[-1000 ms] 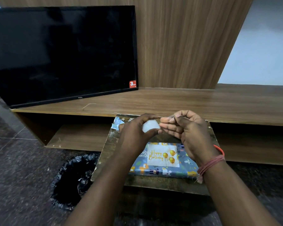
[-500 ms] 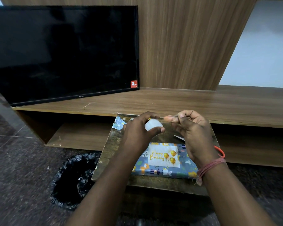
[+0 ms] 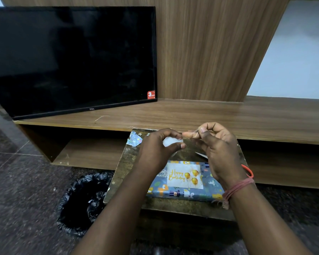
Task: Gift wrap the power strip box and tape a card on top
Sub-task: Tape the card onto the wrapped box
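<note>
Now 1 wrapped box (image 3: pixel 184 193) (1 card (image 3: pixel 184 176)); L hand (image 3: pixel 155 151) grips tape roll (image 3: pixel 170 141), R hand (image 3: pixel 217 151) pinches tape.

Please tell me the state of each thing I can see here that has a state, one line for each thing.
Gift box: fully wrapped, lying flat on the small table.
Card: lying face up on top of the box.
Tape roll: held in the left hand.
Tape end: pinched by the right hand, drawn a little off the roll.
Scissors: lying on the table, mostly hidden.
Television: screen dark.
Bin bag: open.
</note>
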Tool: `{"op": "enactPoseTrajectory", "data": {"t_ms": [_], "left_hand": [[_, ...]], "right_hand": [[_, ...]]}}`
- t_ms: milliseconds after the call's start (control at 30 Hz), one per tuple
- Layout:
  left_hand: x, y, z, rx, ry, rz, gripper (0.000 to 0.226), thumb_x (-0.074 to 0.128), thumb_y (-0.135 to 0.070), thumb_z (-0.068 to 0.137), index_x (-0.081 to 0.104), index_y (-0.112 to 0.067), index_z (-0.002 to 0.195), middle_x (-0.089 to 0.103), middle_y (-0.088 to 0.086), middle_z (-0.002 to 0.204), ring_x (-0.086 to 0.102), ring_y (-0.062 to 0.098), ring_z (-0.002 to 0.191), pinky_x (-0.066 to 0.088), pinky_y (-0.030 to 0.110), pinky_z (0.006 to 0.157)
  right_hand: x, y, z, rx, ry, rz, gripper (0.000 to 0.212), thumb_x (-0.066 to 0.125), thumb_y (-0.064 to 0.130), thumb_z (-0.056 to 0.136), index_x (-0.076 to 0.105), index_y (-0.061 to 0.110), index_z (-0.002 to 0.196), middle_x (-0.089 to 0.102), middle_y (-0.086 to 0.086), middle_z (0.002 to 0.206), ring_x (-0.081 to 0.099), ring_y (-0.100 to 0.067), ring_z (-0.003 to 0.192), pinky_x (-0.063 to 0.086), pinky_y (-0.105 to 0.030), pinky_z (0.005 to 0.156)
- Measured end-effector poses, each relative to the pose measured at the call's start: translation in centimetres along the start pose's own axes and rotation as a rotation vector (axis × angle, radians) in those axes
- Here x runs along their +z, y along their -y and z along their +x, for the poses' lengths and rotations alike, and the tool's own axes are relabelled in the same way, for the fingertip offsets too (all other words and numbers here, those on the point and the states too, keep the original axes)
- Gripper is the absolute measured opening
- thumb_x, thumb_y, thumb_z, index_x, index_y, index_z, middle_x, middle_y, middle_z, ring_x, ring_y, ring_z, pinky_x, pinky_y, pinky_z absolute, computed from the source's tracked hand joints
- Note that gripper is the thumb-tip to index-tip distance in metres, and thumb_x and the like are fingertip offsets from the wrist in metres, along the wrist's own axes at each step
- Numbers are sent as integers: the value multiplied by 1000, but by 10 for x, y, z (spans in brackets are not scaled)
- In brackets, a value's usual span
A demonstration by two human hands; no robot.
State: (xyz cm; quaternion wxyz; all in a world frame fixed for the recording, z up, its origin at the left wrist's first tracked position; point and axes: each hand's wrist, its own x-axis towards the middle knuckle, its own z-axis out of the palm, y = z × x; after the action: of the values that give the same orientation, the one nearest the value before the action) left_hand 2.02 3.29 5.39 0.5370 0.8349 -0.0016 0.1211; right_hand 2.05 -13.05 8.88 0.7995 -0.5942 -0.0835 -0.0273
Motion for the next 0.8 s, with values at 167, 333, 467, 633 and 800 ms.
{"op": "enactPoseTrajectory", "data": {"t_ms": [167, 333, 467, 633, 800], "left_hand": [[0, 0, 0, 20, -9, 6, 18, 87, -33, 79, 73, -41, 86, 70, -33, 89, 65, -8, 86, 58, 30, 78], [2, 2, -1, 21, -34, 22, 16, 85, -35, 80, 73, -42, 87, 71, -29, 92, 67, -3, 90, 59, 38, 81], [3, 1, -2, 14, -28, -2, 16, 84, -35, 82, 75, -39, 93, 73, -25, 98, 68, 2, 95, 59, 41, 83], [0, 1, -4, -7, 35, -59, 24, 84, -32, 82, 73, -39, 102, 72, -22, 109, 64, -4, 105, 55, 35, 91], [-3, -1, -4, 17, 46, 66, 41, 71, -62, 70, 60, -56, 109, 67, -24, 116, 58, 12, 120, 45, 55, 103]], "right_hand": [[2, 3, -2, 18, -7, 44, 21, 45, -3, 101, 53, 3, 83, 70, -3, 67, 76, -27, 86, 57, -26, 69], [1, -5, 2, 42, -48, 59, 22, 46, -2, 101, 55, 7, 83, 64, -8, 72, 73, -36, 97, 48, -50, 97], [0, -6, 4, 92, -90, 117, 16, 44, 1, 103, 53, 6, 90, 72, -14, 75, 74, -33, 95, 53, -47, 96], [-4, -7, 9, 116, -155, 43, 12, 47, 4, 104, 56, 6, 96, 75, -11, 81, 75, -29, 96, 58, -42, 90], [-5, -1, 9, 96, 11, 46, 5, 55, 7, 100, 56, 5, 105, 74, -23, 100, 72, -35, 101, 59, -42, 90]]}}
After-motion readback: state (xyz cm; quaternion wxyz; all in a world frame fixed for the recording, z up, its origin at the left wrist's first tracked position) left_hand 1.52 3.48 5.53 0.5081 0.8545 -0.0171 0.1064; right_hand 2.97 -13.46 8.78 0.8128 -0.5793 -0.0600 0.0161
